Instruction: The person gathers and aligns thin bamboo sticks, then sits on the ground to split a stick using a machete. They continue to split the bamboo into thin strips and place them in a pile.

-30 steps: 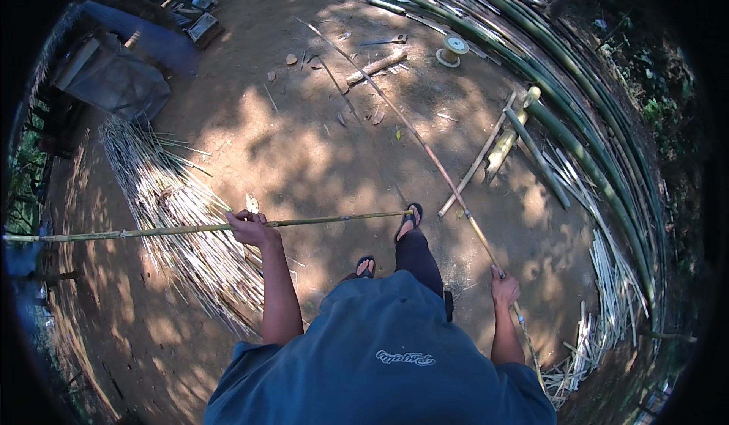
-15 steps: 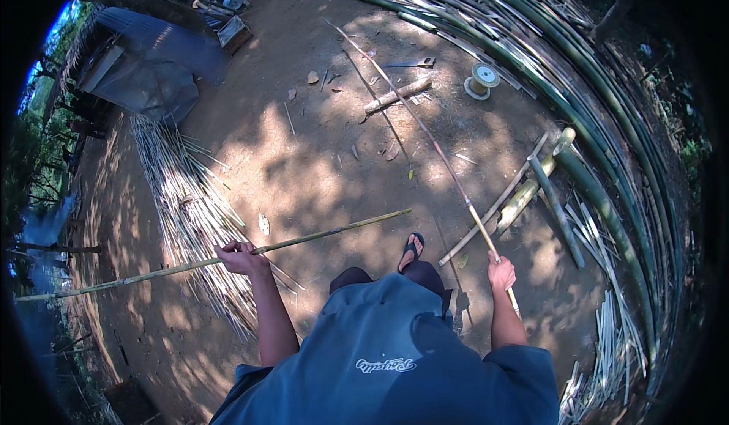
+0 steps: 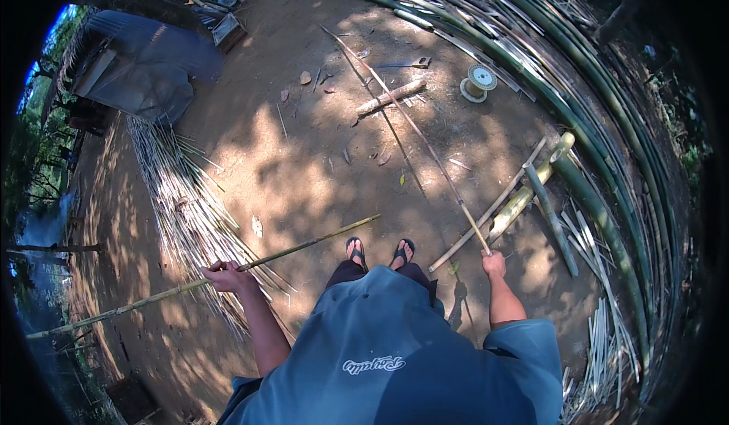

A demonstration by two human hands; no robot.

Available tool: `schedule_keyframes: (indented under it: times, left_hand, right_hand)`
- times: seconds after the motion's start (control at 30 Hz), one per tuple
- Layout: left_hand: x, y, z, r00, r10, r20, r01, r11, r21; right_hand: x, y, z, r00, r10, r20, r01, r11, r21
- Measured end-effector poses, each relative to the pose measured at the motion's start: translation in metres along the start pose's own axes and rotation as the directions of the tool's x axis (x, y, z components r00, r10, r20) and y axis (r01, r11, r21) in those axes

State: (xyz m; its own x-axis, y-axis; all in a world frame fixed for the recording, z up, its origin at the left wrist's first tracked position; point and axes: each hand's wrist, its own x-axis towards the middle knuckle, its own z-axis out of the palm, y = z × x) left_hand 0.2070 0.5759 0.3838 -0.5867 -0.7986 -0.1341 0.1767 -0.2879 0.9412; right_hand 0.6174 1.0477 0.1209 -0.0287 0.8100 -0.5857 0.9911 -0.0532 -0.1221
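Your left hand is closed around a long bamboo pole. The pole runs from the far left edge up to a tip just left of your sandalled feet, and it crosses the bundle of thin split strips lying on the dirt ground. To the right of your feet, your right hand is closed around the near end of a thin bamboo strip, which reaches far away from you. Right of this strip lie short thick bamboo pieces, and further right the stacked green bamboo poles.
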Motion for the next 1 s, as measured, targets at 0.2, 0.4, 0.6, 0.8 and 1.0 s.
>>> schedule_keyframes:
  times: [0.2, 0.4, 0.6, 0.8, 1.0]
  left_hand:
    - [-0.007, 0.004, 0.032, 0.996, 0.052, 0.071, -0.053, 0.999, 0.004]
    - [-0.015, 0.005, 0.039, 0.996, 0.059, 0.070, -0.060, 0.998, 0.011]
    - [-0.031, -0.004, 0.043, 0.999, 0.029, 0.042, -0.030, 0.999, 0.018]
    - [-0.042, -0.003, 0.050, 0.998, 0.024, 0.060, -0.022, 0.999, -0.032]
    - [-0.044, -0.006, 0.057, 0.994, 0.020, 0.109, -0.018, 1.000, -0.018]
  right_hand:
    - [0.015, -0.009, 0.013, 0.999, 0.038, -0.006, -0.038, 0.998, 0.039]
    - [0.046, -0.001, 0.006, 0.998, 0.060, -0.007, -0.059, 0.998, 0.019]
    - [0.060, 0.006, 0.006, 0.996, 0.075, 0.055, -0.072, 0.996, -0.061]
    - [0.077, 0.008, 0.009, 0.997, 0.053, 0.052, -0.045, 0.989, -0.139]
    - [0.082, 0.014, 0.007, 0.991, 0.125, 0.051, -0.115, 0.980, -0.160]
